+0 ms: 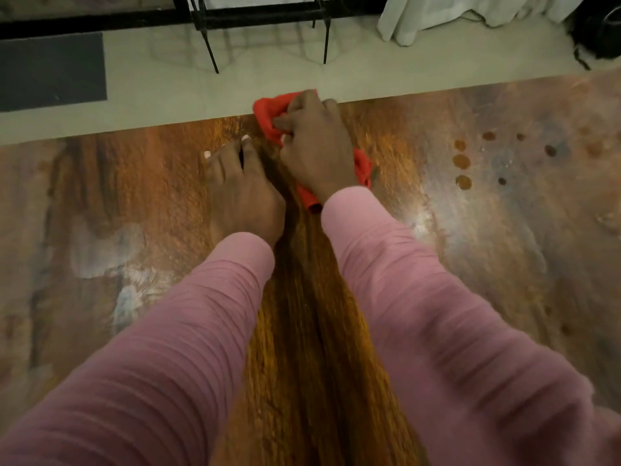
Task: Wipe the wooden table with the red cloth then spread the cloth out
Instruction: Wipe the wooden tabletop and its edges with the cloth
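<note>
The red cloth [267, 117] is bunched up at the far edge of the wooden table [134, 183]. My right hand [316, 146] is closed on it and presses it onto the wood; red folds stick out beyond the fingers and beside the wrist. My left hand [242, 193] lies flat on the table just left of the cloth, fingers spread, holding nothing. Both arms are in pink sleeves.
Several dark round spots [462, 161] mark the table to the right of the cloth. Beyond the far edge lies a pale floor with thin black metal legs [211, 52], a dark mat [50, 72] at left and white fabric [437, 15] at upper right.
</note>
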A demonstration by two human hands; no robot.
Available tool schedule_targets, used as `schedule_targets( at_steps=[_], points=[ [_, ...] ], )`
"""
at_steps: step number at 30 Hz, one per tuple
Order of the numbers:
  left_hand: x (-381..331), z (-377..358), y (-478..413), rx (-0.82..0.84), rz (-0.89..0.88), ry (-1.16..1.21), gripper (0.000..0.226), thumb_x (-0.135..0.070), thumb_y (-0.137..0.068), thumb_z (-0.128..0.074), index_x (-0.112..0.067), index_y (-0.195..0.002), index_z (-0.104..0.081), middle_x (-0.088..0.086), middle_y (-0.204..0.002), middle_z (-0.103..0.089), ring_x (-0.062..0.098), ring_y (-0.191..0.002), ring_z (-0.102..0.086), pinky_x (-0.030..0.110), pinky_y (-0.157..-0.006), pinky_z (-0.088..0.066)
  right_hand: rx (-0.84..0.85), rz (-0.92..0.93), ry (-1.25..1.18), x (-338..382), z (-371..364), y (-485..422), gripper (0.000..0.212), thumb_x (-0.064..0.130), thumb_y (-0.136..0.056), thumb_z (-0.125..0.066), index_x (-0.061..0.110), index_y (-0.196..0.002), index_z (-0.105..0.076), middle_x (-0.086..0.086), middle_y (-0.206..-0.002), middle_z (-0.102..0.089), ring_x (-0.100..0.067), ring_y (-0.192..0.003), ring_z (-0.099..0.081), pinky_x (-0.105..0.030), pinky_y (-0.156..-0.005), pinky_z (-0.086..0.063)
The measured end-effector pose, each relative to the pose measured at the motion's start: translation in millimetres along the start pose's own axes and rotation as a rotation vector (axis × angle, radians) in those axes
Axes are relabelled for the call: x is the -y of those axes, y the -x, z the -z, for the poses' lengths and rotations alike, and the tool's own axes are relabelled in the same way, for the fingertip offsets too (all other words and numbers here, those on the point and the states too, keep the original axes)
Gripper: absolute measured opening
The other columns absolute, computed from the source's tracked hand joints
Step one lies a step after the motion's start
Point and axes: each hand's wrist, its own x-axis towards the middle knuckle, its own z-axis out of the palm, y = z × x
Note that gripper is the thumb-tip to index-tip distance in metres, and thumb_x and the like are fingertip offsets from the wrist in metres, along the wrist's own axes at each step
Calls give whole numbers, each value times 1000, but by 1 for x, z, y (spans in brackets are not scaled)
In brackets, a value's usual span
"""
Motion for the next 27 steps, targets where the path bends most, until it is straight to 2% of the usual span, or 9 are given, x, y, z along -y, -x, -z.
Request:
schedule_targets(
  at_steps=[3, 5, 7, 10, 12, 15, 17, 21, 27],
  points=[
    [6, 1, -3, -43, -54, -42, 52, -9, -92, -35, 0, -143, -35, 21, -139, -40, 40, -133, -28, 44, -119, -7, -34, -5, 46, -19, -5, -3, 31, 21, -89, -57, 24, -119, -65, 0, -124, -53, -22, -115, -44, -36, -99, -41],
    [4, 3, -1, -41, -72, -43, 51, -10, -93, -34, 0, -143, -36, 21, -137, -41, 40, -131, -30, 43, -119, -6, -161, -152, 91, -52, 8, -9, 29, 21, -88, -57, 25, -116, -67, -3, -126, -52, -24, -114, -46, -37, -98, -42],
    [3, 2, -1, -51, -75, -39, 51, -10, -93, -33, 0, -143, -36, 21, -137, -41, 40, -131, -30, 44, -118, -8, -204, -307, 90, -83, 23, -15, 30, 20, -90, -55, 23, -118, -65, -5, -129, -50, -26, -116, -48, -38, -100, -41],
    [1, 3, -1, -32, -86, -74, 52, -10, -93, -31, 1, -144, -34, 22, -138, -41, 40, -130, -29, 43, -118, -6, -192, -391, 6, -92, 29, -18, 31, 15, -91, -52, 21, -118, -66, -4, -132, -48, -24, -119, -48, -28, -97, -38],
    [-1, 3, -1, -31, -105, -87, 53, -11, -92, -31, 2, -144, -34, 22, -136, -42, 40, -129, -31, 43, -118, -5, -166, -317, -47, -74, 23, -12, 30, 16, -90, -55, 22, -116, -67, -1, -129, -50, -21, -117, -49, -26, -94, -36],
    [-3, 4, 1, -24, -115, -106, 52, -11, -94, -32, 0, -144, -32, 22, -137, -41, 40, -130, -29, 44, -118, -8, -33, -21, -53, -55, 9, 7, 29, 17, -89, -57, 23, -116, -68, 2, -120, -53, -20, -112, -42, -29, -95, -37],
    [-5, 4, 1, -25, -135, -152, 52, -11, -94, -34, -1, -144, -32, 21, -137, -40, 39, -130, -30, 45, -118, -9, 19, 68, -53, -61, 12, 8, 29, 18, -90, -58, 22, -118, -67, 2, -118, -53, -20, -111, -41, -30, -95, -38],
    [-33, -2, 1, -22, -145, -132, 54, -11, -91, -38, 1, -143, -34, 22, -137, -42, 39, -129, -33, 48, -117, -16, -34, 21, -23, -76, 17, 3, 31, 17, -90, -56, 21, -119, -66, -1, -120, -52, -24, -113, -42, -34, -97, -40],
    [-91, -34, 6, 5, -162, -44, 52, -20, -99, -34, -3, -148, -24, 18, -142, -38, 34, -134, -30, 42, -120, -6, -74, 31, -3, -79, 15, 5, 27, 22, -92, -51, 24, -112, -70, -2, -118, -54, -26, -109, -42, -32, -90, -41]
  ],
)
